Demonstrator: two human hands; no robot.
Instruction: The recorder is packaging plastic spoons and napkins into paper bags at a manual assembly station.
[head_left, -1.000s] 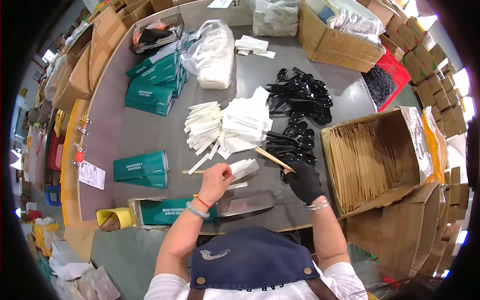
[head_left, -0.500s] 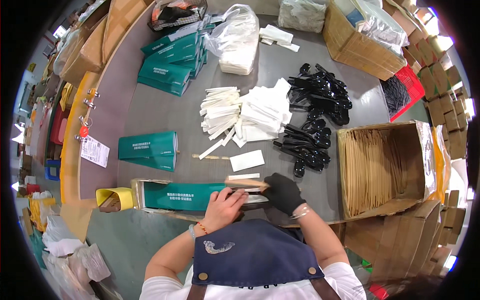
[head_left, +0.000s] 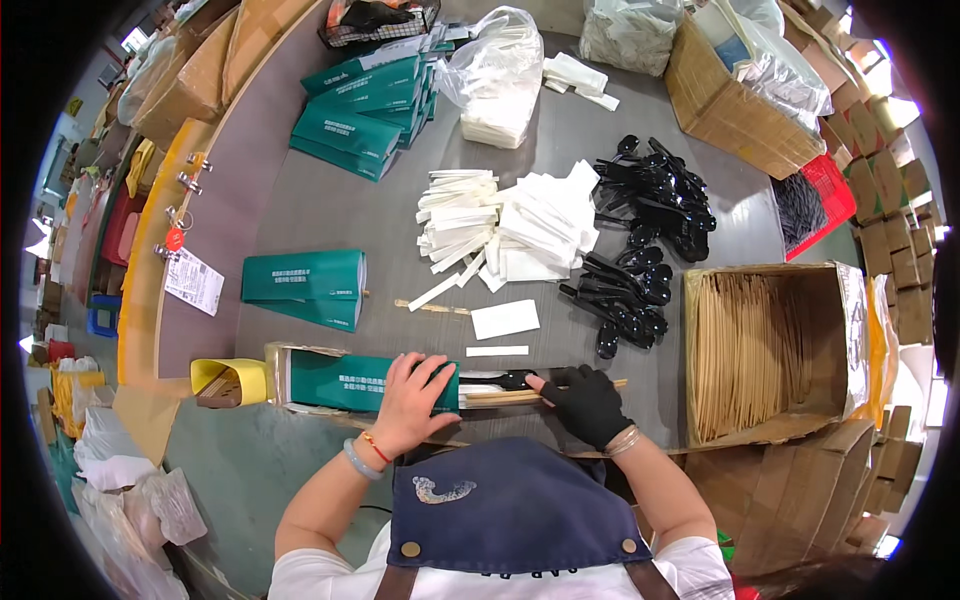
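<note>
My bare left hand [head_left: 412, 395] lies with spread fingers on the open end of a green printed paper sleeve [head_left: 340, 382], which rests in a low cardboard box [head_left: 277, 375] at the table's near edge. Out of the sleeve's right end stick a black spoon [head_left: 515, 380], a pale strip and wooden chopsticks [head_left: 490, 399]. In a black fingerless glove, my right hand [head_left: 588, 408] grips these by their right end, thumb and fingers pressed on them; the chopstick tips show past its far side. Just beyond lie a white packet [head_left: 506, 320] and a narrow white strip [head_left: 497, 351].
Mid-table are piles of white packets [head_left: 545, 225] and black spoons [head_left: 655, 195]. A carton of wooden chopsticks [head_left: 745, 360] stands right. More green sleeves [head_left: 305, 288] lie left and far left. A yellow holder [head_left: 228, 382] adjoins the low box. A red basket [head_left: 825, 205] sits beyond the right edge.
The chopsticks, lifted at a slant in my right hand before, now lie level with the spoon at the sleeve's mouth. My left hand has moved left onto the sleeve and spread its fingers.
</note>
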